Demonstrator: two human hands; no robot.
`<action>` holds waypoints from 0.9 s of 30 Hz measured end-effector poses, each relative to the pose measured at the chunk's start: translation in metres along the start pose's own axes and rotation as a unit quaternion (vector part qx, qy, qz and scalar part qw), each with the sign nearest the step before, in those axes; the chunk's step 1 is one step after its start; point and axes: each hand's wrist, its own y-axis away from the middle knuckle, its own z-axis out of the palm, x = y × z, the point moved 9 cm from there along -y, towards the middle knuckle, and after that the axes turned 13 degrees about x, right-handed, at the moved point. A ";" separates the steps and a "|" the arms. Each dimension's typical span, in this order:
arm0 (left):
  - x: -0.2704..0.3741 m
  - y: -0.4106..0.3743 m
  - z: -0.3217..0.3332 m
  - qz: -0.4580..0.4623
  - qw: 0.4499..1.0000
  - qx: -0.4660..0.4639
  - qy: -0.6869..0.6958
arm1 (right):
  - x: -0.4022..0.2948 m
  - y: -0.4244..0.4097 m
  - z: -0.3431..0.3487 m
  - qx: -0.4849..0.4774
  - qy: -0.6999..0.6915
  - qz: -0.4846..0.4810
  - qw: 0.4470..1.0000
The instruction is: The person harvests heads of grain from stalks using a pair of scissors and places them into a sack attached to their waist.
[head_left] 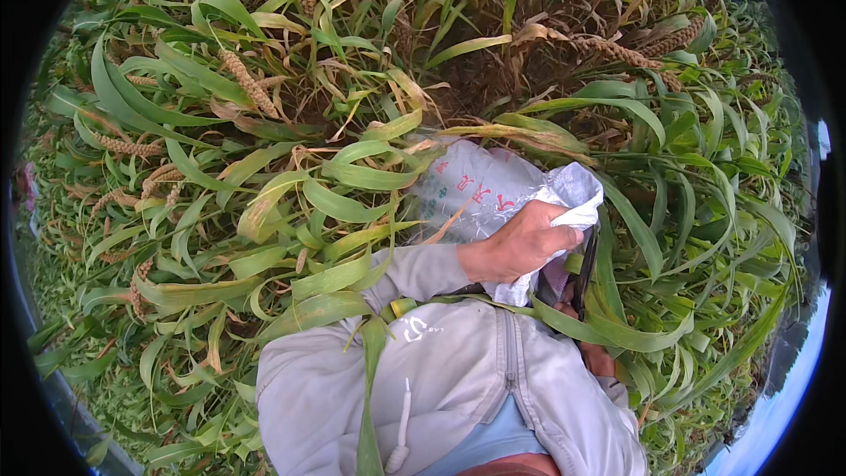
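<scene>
My left hand (515, 244) is closed on the bunched rim of a white woven plastic sack (466, 178), which bears red and green writing. The sack lies among the plants in front of my body, its mouth turned towards the right. My right hand (597, 358) is low at the right, beside my jacket and partly hidden by a long green leaf. A dark, narrow object (586, 271) runs along the sack's mouth down towards that hand; whether the fingers grip it is unclear. Something pinkish shows inside the sack's opening.
Dense foxtail millet with long green and yellowing leaves surrounds me. Ripe brown seed heads (248, 82) droop at the left, and more (618, 51) hang at the upper right. Dry leaves and brown soil (472, 82) show beyond the sack. One long leaf (371, 396) lies over my jacket.
</scene>
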 end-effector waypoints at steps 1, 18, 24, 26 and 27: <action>-0.005 -0.001 -0.003 -0.008 1.000 0.006 0.000 | 0.005 0.007 -0.001 0.010 -0.036 0.023 0.999; 0.039 -0.059 -0.080 0.128 0.981 0.124 -0.079 | 0.002 -0.028 0.070 -0.096 -0.079 0.052 0.991; 0.099 -0.078 -0.110 0.209 0.951 0.177 -0.142 | -0.005 -0.063 0.078 -0.078 0.017 -0.042 0.996; 0.129 -0.068 -0.126 0.265 0.924 0.227 -0.159 | -0.011 -0.086 0.094 -0.100 0.040 -0.054 0.993; 0.127 -0.076 -0.153 0.274 0.907 0.240 -0.213 | -0.013 -0.099 0.107 -0.116 -0.019 -0.051 0.992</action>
